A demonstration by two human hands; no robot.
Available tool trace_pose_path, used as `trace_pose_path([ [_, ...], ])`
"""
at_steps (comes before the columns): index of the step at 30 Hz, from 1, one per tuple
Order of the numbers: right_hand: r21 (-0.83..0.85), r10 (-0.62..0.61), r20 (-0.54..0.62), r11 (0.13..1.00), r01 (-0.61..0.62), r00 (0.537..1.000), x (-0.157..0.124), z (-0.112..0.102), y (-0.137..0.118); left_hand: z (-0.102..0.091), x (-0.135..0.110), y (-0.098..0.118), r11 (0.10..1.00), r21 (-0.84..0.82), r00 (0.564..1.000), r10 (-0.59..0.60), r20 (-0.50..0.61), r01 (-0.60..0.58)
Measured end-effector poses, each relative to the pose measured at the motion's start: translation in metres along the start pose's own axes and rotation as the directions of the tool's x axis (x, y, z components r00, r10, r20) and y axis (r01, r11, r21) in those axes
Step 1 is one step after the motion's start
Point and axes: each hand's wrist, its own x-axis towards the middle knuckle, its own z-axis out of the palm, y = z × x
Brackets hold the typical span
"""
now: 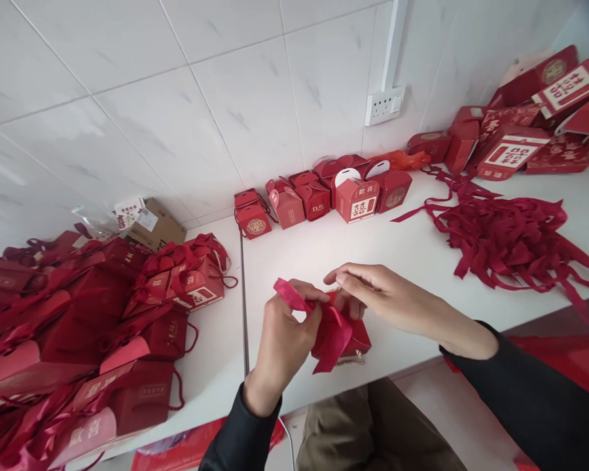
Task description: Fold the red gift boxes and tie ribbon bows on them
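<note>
I'm knotting the ribbon point(332, 335) on the box point(359, 340), left hand point(281, 343) and right hand point(373, 294) pinching its ends; tightening needs an even pull.

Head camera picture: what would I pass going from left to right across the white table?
A pile of red gift boxes → left hand pinching a ribbon → right hand → heap of loose red ribbons.

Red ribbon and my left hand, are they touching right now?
Touching. The head view shows the left hand pinching one end of the red ribbon between thumb and fingers, over the small red box.
</note>
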Motion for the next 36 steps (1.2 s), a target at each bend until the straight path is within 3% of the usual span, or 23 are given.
trace_pose_path([
  [5,0.044,0.005,0.097,0.999,-0.009,0.995,0.009,0.005,0.007,0.007,-0.003,-0.009,0.946,0.221,0.960,0.263,-0.096,-0.237],
  [9,0.028,-0.021,0.066,0.999,0.019,0.998,0.007,0.004,0.004,0.008,-0.007,-0.010,0.936,0.228,0.938,0.309,-0.160,-0.269],
  [19,0.203,-0.013,0.002,0.979,0.012,1.000,0.000,-0.001,-0.003,0.006,-0.019,-0.019,0.995,0.067,0.977,0.087,-0.194,-0.075],
  [23,0.168,-0.023,-0.062,0.985,0.033,0.998,-0.001,-0.006,-0.002,0.005,-0.024,-0.017,0.999,0.043,0.978,-0.019,-0.207,0.028],
  [31,-0.167,0.090,-0.036,0.981,-0.095,0.995,-0.025,-0.023,0.014,-0.005,-0.042,-0.023,0.959,-0.112,0.930,-0.280,-0.238,0.260],
  [34,-0.138,0.081,-0.085,0.986,-0.092,0.993,-0.029,-0.018,0.013,-0.002,-0.043,-0.023,0.937,-0.183,0.913,-0.336,-0.230,0.298],
  [36,-0.003,0.063,-0.088,0.998,-0.063,0.994,-0.027,-0.013,0.009,0.000,-0.042,-0.022,0.927,-0.211,0.906,-0.356,-0.229,0.311],
])
